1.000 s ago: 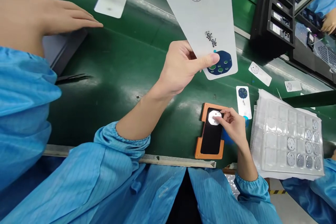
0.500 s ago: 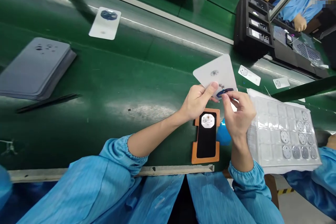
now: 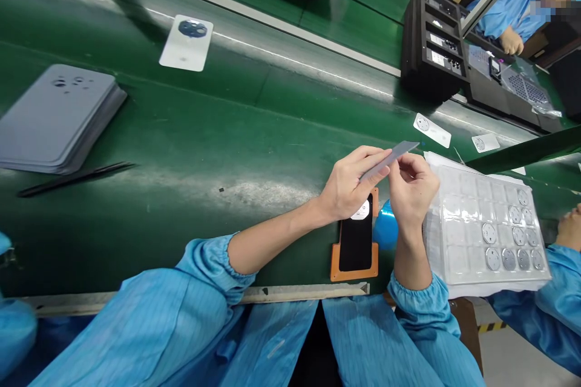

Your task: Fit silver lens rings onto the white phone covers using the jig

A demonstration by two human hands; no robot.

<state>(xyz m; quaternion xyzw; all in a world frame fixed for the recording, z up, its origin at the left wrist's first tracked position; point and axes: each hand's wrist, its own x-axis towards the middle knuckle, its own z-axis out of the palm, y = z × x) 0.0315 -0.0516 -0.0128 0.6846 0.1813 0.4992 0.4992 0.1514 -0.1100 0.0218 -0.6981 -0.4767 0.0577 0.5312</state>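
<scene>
Over a green desk [image 3: 204, 115], tilted nearly edge-on, a thin panel [image 3: 400, 150]: pinched in the left hand [image 3: 347, 184] between thumb and fingers, met at one edge by the curled fingertips of the right hand [image 3: 413, 190], hold there impossible to tell. Apparently done: a white octagonal piece [image 3: 362, 211] laid on the black insert [image 3: 356, 248] of an orange frame [image 3: 336, 265] just below the hands. Seemingly unfinished: the panel, not yet released. Right of the hands, clear tray [image 3: 458, 217] with silvery discs [image 3: 492, 258] in some cells; beyond, black rack [image 3: 414, 54] with small parts inside.

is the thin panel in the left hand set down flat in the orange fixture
No, the left hand holds the thin panel tilted, nearly edge-on, off the orange fixture.
</scene>
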